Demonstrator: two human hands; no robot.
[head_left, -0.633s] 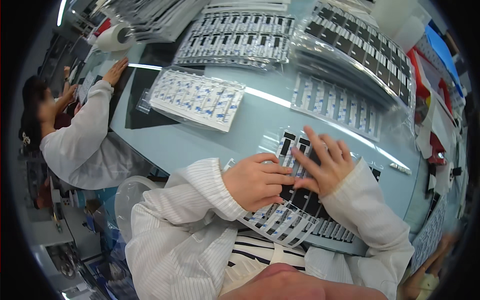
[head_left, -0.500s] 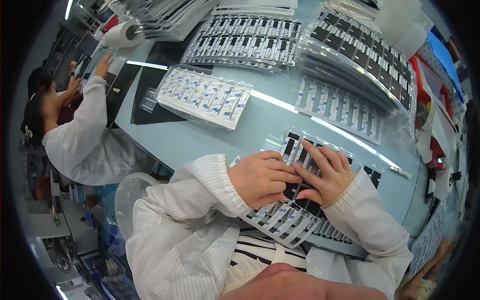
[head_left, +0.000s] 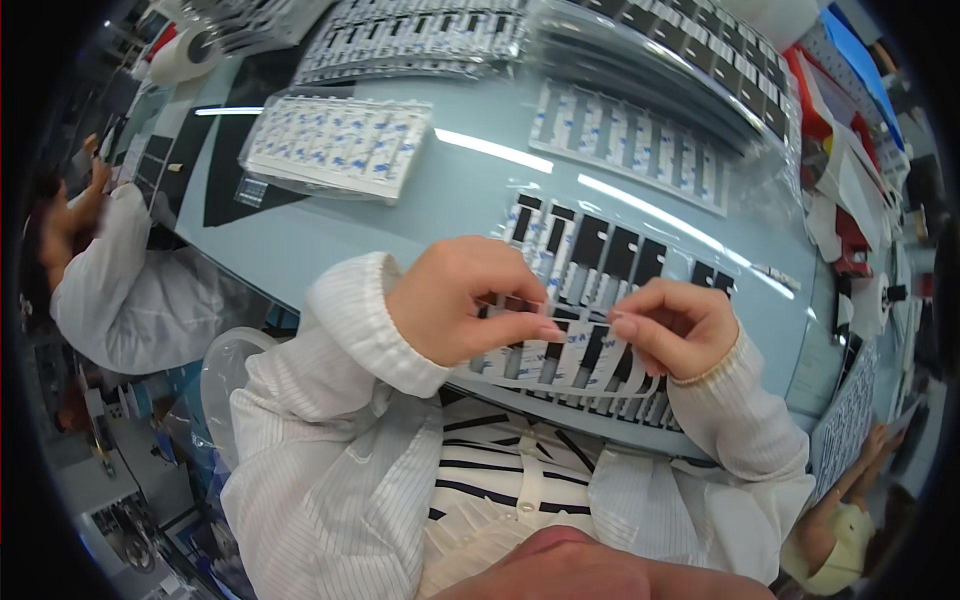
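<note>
Both of my hands are over a sheet of black rectangular pieces (head_left: pixel 622 250) lying on the table in front of me. A white comb-like sheet of adhesive strips (head_left: pixel 578 372) with blue print hangs between them, its lower edge bowed toward me. My left hand (head_left: pixel 460 300) is closed, thumb and forefinger pinched at the upper left of these strips. With thumb and forefinger together, my right hand (head_left: pixel 680 325) pinches the strips' upper right end. The fingers partly cover the strip ends and the black pieces beneath.
Beyond my left hand lies a bagged stack of white blue-printed sheets (head_left: pixel 335 145). A similar slotted sheet (head_left: pixel 630 150) lies farther right. Stacks of black-and-white sheets (head_left: pixel 415 40) stand at the back. A red bin (head_left: pixel 815 95) is at right; a co-worker in white (head_left: pixel 140 290) sits at left.
My hands have drawn apart from lying close together on the sheet and now pinch the strips, which are lifted. The view has shifted, so the table's things appear farther left and up.
</note>
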